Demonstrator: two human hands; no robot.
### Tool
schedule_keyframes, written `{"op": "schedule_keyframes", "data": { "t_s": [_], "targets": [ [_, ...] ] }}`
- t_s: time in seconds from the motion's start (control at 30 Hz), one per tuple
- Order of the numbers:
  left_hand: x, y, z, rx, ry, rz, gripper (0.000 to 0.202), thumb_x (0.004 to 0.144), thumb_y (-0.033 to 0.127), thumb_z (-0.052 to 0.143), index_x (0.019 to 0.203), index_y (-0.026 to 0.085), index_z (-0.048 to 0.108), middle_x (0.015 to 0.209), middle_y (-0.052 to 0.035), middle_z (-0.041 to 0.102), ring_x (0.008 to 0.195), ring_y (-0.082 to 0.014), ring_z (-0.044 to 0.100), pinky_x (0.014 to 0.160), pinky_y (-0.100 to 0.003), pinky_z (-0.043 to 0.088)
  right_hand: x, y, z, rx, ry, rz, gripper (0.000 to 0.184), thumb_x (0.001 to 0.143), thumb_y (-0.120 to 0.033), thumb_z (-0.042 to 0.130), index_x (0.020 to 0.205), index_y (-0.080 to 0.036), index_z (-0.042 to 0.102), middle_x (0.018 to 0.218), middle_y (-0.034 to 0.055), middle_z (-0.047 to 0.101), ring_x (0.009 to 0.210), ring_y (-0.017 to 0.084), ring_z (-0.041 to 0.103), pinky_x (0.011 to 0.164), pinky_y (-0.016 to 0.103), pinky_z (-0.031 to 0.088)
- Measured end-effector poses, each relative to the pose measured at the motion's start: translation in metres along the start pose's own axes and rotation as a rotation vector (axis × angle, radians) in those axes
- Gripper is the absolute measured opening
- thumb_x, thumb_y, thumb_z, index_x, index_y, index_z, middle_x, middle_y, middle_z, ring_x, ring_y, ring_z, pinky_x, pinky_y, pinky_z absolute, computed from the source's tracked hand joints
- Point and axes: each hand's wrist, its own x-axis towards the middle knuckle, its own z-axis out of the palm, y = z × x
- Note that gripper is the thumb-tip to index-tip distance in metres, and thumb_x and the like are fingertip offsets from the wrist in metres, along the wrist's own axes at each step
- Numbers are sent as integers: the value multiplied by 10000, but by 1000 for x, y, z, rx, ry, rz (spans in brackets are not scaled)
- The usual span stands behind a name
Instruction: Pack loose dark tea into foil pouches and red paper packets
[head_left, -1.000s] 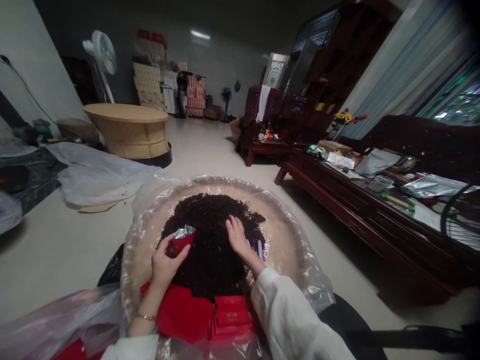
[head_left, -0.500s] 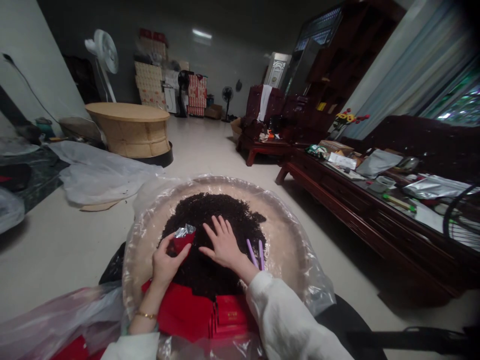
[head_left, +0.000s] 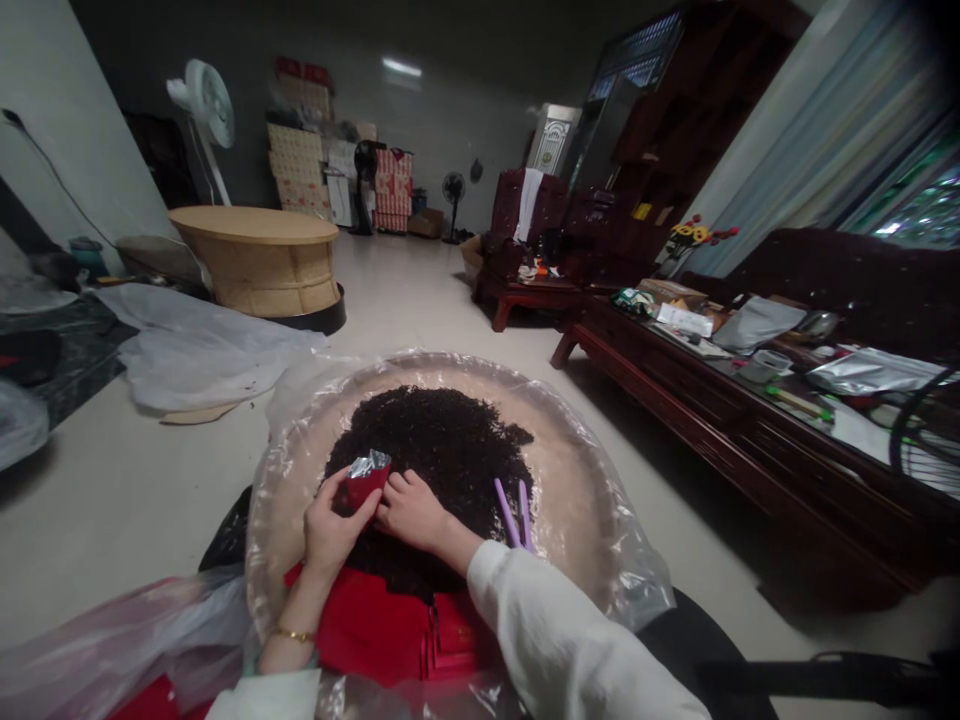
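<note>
Red packet [head_left: 367, 487], foil mouth [head_left: 370, 463] up, sits over left part of dark heap [head_left: 442, 430], clamped in left hand's [head_left: 330, 525] grip; right hand [head_left: 412, 515] at its heap-centre side, grip curled, whether pinching I can't tell.

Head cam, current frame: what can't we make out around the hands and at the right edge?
All in the head view:
1. Inside of the silver-topped packet: hidden by its own walls.
2. Fingertips of the right hand: curled out of sight against the packet; grip unclear.
3. Red stack: right end covered by the right sleeve; any print unreadable.
4. Wire-ribbed round object: cut off by the right edge.
</note>
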Motion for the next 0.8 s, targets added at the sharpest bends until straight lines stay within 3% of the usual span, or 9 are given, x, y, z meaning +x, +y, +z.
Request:
{"op": "schedule_keyframes", "data": {
  "t_s": [0.1, 0.27, 0.43, 0.53, 0.67, 0.8],
  "targets": [
    [0, 0, 0, -11, -7, -3, 564, 617, 519, 713, 1027, 140, 632, 941, -101, 727, 760, -214, 693, 736, -341, 580, 2, 1, 1, 18, 5, -26, 196, 948, -284, 513, 921, -178, 675, 926, 76, 647, 925, 207, 501, 731, 334, 382],
    [0, 1, -2, 20, -2, 7, 543, 620, 510, 714, 1018, 149, 638, 886, -82, 730, 712, -212, 688, 695, -345, 584, 2, -2, 1, 28, 8, -38, 321, 870, -463, 609, 972, -167, 681, 998, 95, 647, 960, 231, 486, 719, 337, 377],
    [1, 2, -3, 23, 3, 20, 538, 615, 516, 715, 1006, 155, 640, 848, -68, 730, 685, -205, 686, 677, -334, 587, 5, -3, 2, 51, -16, -44, 186, 924, -303, 561, 897, -179, 697, 942, 80, 656, 904, 206, 502, 678, 320, 372],
    [0, 3, -3, -9, 27, -3, 557, 605, 511, 725, 1016, 147, 635, 818, -62, 726, 683, -211, 689, 676, -341, 590, 4, 2, -3, 58, 12, -13, 232, 938, -346, 534, 888, -183, 692, 895, 73, 650, 877, 204, 507, 668, 315, 376],
    [-1, 5, -2, -29, 96, -6, 573, 601, 509, 734, 1028, 140, 633, 845, -70, 725, 714, -215, 691, 719, -361, 591, 0, 16, -12, 228, 124, 180, 361, 933, -467, 502, 794, -187, 684, 824, 72, 635, 829, 200, 519, 657, 304, 385],
    [-2, 5, -1, -20, 61, 17, 561, 619, 519, 722, 1033, 151, 629, 847, -61, 725, 712, -208, 685, 712, -351, 588, -3, 32, -18, 781, 518, 596, 404, 881, -531, 541, 687, -193, 651, 729, 27, 608, 747, 167, 538, 678, 282, 409]
  ]
}}
